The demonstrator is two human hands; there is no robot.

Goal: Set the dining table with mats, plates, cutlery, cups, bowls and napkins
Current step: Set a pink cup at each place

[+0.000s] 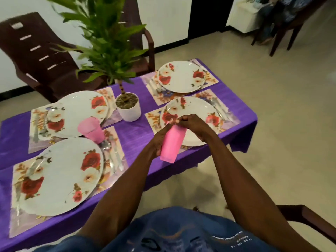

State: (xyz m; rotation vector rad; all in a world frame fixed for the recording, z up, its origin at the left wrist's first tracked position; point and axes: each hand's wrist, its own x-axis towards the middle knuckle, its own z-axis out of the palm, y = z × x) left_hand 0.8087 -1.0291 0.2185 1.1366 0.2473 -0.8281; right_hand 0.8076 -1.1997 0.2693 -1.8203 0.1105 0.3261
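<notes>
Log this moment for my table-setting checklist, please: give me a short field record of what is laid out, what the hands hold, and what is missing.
table cover: purple cloth
mats: four floral mats, each with a plate
plates: four floral plates, e.g. nearest plate
cutlery: visible beside the plates, e.g.
cups on table: one pink cup, between the two left-side plates
cups in hand: pink cups, count unclear
left hand: grips the cups' side
right hand: fingers at the cups' rim
centrepiece: potted plant
bowls, napkins: none visible

Beige tiled floor (272, 106); white walls (163, 19); dark brown chairs (36, 51) behind table; dark doorway (207, 15); another chair (291, 30) far right.
</notes>
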